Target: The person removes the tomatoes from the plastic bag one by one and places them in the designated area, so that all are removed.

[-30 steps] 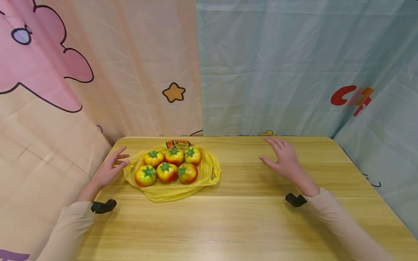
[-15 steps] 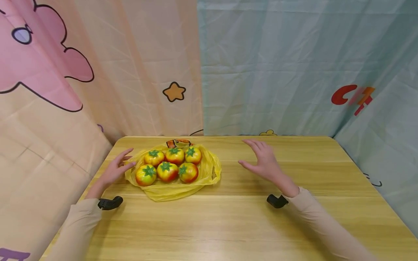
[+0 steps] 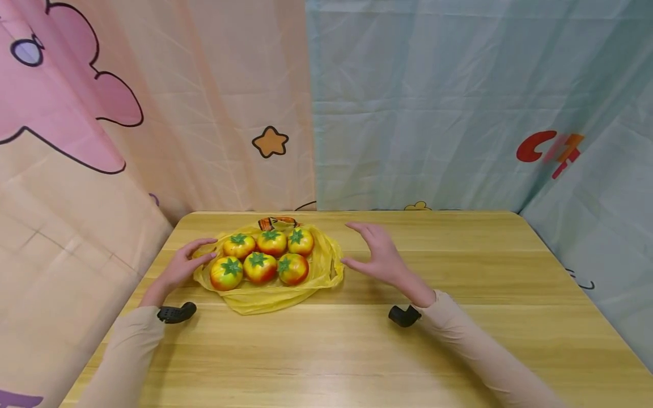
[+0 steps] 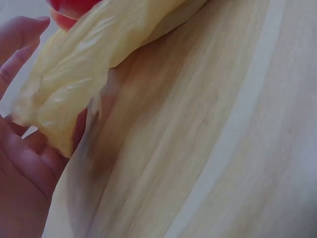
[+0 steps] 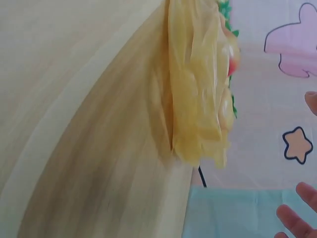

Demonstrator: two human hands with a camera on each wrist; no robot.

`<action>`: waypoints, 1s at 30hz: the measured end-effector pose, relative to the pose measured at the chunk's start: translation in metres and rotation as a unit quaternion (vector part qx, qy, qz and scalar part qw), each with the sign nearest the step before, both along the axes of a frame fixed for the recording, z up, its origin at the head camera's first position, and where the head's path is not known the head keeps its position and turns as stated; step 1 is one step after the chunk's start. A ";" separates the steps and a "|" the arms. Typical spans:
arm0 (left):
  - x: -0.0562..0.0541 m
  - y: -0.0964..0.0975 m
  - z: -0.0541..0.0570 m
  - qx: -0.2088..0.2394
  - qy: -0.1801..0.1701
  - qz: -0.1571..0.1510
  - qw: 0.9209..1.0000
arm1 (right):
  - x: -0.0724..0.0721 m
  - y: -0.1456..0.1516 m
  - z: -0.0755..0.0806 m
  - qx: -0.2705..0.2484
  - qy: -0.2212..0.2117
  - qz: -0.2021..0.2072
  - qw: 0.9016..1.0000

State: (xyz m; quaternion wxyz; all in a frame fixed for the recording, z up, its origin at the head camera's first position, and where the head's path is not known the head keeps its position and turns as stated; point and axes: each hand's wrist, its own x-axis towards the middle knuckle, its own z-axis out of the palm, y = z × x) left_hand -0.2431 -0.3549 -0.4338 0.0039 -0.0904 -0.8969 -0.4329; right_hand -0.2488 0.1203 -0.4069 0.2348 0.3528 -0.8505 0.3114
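Observation:
Several yellow-red tomatoes (image 3: pixel 261 270) with green star-shaped tops sit in two rows on a crumpled, opened yellow plastic bag (image 3: pixel 272 299) at the table's left. My left hand (image 3: pixel 179 267) is at the bag's left edge, thumb and fingers spread; in the left wrist view the crinkled plastic (image 4: pixel 74 82) overlaps the palm and finger bases. At the bag's right edge, my right hand (image 3: pixel 382 259) holds its thumb and fingers wide apart, with nothing between them. Only a few right fingertips (image 5: pixel 294 221) show in the right wrist view, apart from the bag.
The wooden table (image 3: pixel 326 351) stretches in front of the bag and to the right. An orange-and-black patterned item (image 3: pixel 278 223) lies at the bag's back edge. Printed curtains (image 3: pixel 408 102) hang behind the table and along both sides.
My right hand has moved left across the table to the bag's right edge. My left hand has shifted slightly right, to the bag's left edge. Tomatoes and bag stay in place.

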 end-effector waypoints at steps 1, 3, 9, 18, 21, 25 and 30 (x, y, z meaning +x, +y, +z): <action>0.000 -0.001 -0.001 0.001 0.001 0.001 1.000 | 0.000 -0.004 0.000 -0.001 -0.005 0.005 1.000; -0.001 -0.002 -0.002 0.008 0.001 0.003 1.000 | 0.000 -0.012 -0.002 -0.001 -0.021 0.012 1.000; -0.003 -0.003 -0.005 0.024 0.001 0.009 1.000 | 0.002 -0.033 -0.004 -0.021 -0.088 0.036 0.995; -0.004 0.000 -0.007 0.043 -0.013 0.028 0.999 | 0.002 -0.058 -0.009 -0.069 -0.160 0.067 0.982; -0.005 0.001 -0.008 0.055 -0.017 0.034 0.998 | 0.003 -0.066 -0.010 -0.083 -0.180 0.078 0.977; -0.008 0.003 -0.009 0.069 -0.018 0.046 0.996 | 0.004 -0.075 -0.013 -0.085 -0.195 0.077 0.974; -0.009 0.004 -0.014 0.072 -0.007 0.058 0.996 | 0.004 -0.085 -0.018 -0.078 -0.214 0.078 0.971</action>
